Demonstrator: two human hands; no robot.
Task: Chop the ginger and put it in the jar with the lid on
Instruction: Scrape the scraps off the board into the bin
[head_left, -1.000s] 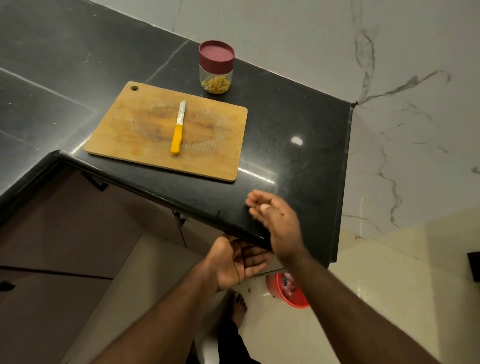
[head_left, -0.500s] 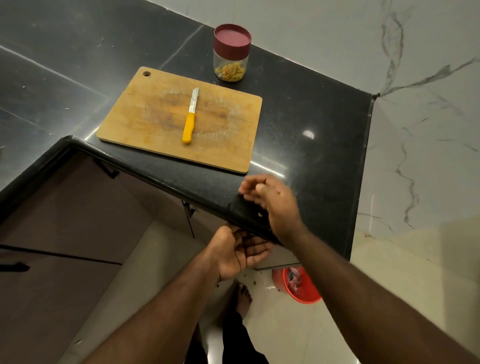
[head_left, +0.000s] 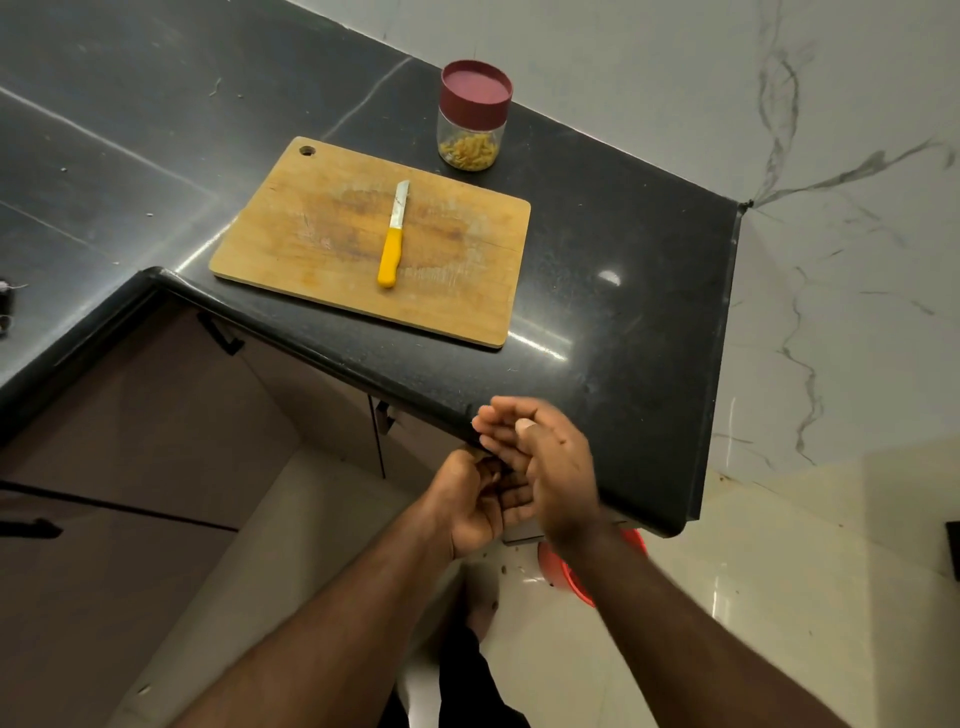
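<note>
The left hand (head_left: 475, 499) cups palm-up under the counter edge (head_left: 415, 395), holding nothing I can make out; the right hand (head_left: 540, 457), fingers straight, sweeps toward it. Beyond both, the jar (head_left: 471, 122) stands lidded with ginger (head_left: 470, 150) inside. Swept scraps may miss the palm and fall to the floor.

Two bare forearms reach in from the lower edge of the view, with no sleeves, watch, bracelet or rings on them. The bare left hand (head_left: 470, 506) and bare right hand (head_left: 550, 462) wear no gloves; a short pale thumbnail shows on the right. Below them a strip of dark black trouser leg (head_left: 467, 686) ends at a bare unshod foot (head_left: 480, 608)
</note>
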